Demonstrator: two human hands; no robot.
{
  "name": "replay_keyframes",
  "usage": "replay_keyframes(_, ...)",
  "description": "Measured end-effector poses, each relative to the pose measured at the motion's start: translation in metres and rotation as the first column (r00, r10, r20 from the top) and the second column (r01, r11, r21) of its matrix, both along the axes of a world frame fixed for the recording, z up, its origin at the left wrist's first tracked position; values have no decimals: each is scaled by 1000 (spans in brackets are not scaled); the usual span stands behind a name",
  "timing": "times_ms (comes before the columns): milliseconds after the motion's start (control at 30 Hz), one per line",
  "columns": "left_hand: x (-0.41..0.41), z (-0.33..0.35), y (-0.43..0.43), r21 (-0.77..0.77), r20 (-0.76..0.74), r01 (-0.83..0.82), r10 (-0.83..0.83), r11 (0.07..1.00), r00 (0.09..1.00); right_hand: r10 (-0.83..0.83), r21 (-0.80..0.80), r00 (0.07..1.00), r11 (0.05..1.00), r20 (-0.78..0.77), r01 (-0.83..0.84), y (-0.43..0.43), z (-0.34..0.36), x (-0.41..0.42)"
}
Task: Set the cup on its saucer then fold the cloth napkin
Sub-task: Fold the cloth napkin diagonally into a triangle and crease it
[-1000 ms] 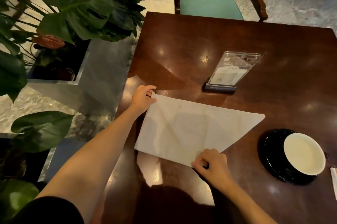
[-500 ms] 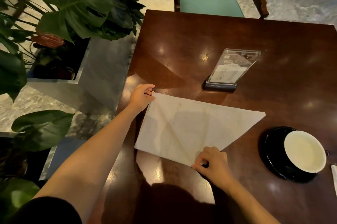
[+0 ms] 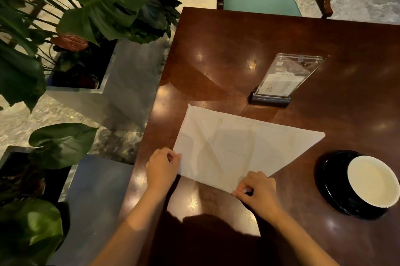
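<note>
While the white round cup (image 3: 372,181) is sitting on its black saucer (image 3: 331,181) at lower right, both hands' grips are pinching the white folded cloth napkin (image 3: 233,144), left hand (image 3: 162,168) at its left corner, right hand (image 3: 257,194) at its bottom corner.

Dim, warm overhead lighting glaring in spots off the worktop (image 3: 270,34); head shadow falling at near edge; wide-angle bending at edges; slightly soft.

The dark brown wooden table (image 3: 249,45) is glossy and shows small reflections of lamps; on it lies a white napkin (image 3: 233,146), flat, near the front-left edge; behind the napkin stands a clear card holder (image 3: 281,79); at right sits a black saucer (image 3: 333,181), carrying a white cup (image 3: 372,181).
</note>
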State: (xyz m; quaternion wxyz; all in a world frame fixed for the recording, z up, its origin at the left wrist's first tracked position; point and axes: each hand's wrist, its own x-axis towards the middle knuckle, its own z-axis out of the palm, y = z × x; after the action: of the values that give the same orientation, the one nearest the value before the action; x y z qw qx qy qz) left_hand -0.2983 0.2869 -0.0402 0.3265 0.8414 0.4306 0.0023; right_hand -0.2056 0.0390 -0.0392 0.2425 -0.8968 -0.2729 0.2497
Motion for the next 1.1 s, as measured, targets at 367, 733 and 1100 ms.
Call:
replay_keyframes(367,-10,-2,-13,89,-63,-123,129,988,990,-4,-14,1000,1000,-2,4,1,3,-1)
replay_keyframes(733,-13,-6,-20,182,-64,-102,116,978,991,-20,3,1000,1000,14,20,0,1,-3)
replay_keyframes(1100,15,-1,-49,280,136,132,-175,951,975,-48,-30,998,998,35,49,4,0,-3)
